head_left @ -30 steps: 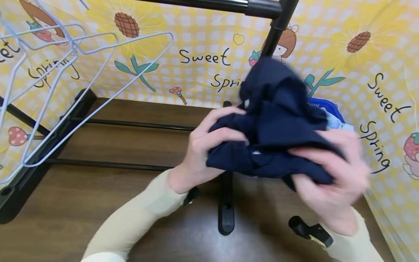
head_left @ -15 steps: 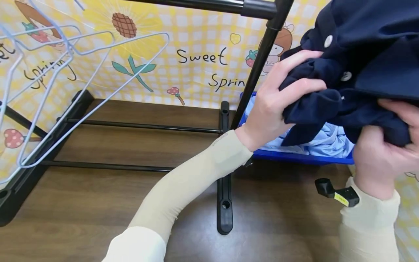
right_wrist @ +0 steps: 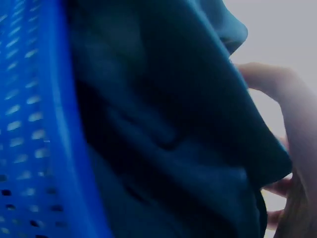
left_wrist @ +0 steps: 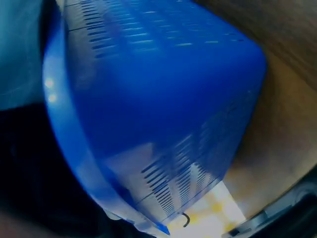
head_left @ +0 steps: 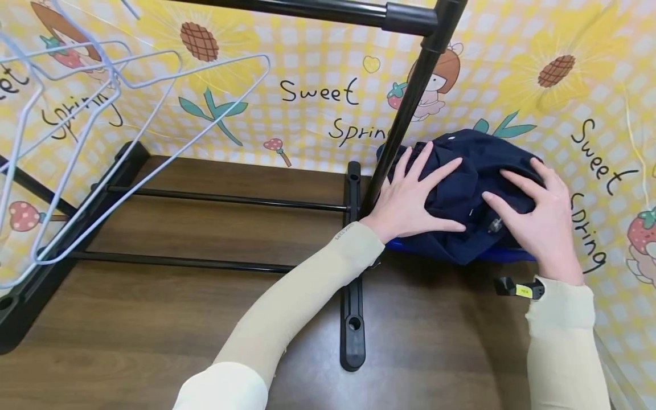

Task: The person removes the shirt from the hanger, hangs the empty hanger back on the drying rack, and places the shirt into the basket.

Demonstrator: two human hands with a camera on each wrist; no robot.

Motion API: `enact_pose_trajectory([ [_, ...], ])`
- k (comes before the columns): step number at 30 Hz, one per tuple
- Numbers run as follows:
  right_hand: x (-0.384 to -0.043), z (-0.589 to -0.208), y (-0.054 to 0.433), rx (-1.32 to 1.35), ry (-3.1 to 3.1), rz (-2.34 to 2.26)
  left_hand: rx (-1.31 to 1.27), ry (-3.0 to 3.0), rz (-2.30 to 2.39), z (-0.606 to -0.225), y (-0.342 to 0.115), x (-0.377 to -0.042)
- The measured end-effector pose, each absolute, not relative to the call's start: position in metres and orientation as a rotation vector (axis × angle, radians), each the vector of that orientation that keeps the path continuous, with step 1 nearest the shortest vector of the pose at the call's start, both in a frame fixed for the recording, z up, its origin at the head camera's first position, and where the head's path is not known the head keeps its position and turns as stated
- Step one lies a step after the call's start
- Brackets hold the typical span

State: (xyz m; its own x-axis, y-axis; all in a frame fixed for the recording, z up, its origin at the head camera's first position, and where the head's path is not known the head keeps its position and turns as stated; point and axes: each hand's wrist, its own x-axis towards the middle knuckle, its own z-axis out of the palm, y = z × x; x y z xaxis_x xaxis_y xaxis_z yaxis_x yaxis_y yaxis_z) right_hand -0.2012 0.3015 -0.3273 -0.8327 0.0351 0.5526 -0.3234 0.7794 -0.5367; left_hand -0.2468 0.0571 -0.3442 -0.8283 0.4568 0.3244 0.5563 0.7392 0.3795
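A crumpled navy garment with small light buttons (head_left: 474,171) lies heaped on top of the blue plastic basket (head_left: 507,254), one fold hanging over the front rim. My left hand (head_left: 405,202) rests on the garment's left side with fingers spread. On the right side my right hand (head_left: 545,219) touches the cloth, its fingers apart and slightly bent. The left wrist view is mostly the slotted basket wall (left_wrist: 148,89). In the right wrist view dark cloth (right_wrist: 188,124) bulges above the basket rim (right_wrist: 59,109), with fingers behind its edge. The basket's other contents are covered.
A black rack post (head_left: 410,102) slants up close beside my left hand, with its foot (head_left: 352,336) on the wooden floor (head_left: 230,330). Light blue wire hangers (head_left: 154,165) hang at left. A yellow checked sheet (head_left: 318,51) covers the wall behind.
Both hands carried the navy garment right, then lowered it onto the basket and loosened their grip. The light blue cloth seen in the basket half a second ago is now covered.
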Motion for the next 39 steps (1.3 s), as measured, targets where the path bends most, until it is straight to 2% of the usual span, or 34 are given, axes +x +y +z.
enact_pose_trajectory([
  [8,-0.202,-0.331,0.304,0.243,-2.543,0.892,-0.635,-2.773,-0.752,-0.349,0.069,-0.244],
  [18,-0.238,-0.369,0.312,0.218,-2.945,0.753,-0.679,-3.085,-0.224,-0.375,0.086,-0.265],
  [25,-0.258,-0.377,0.305,0.212,-3.181,0.572,-0.680,-3.199,-0.005,-0.381,0.091,-0.278],
  [39,-0.263,-0.381,0.305,0.172,-3.224,0.559,-0.710,-3.037,-0.260,-0.380,0.079,-0.269],
])
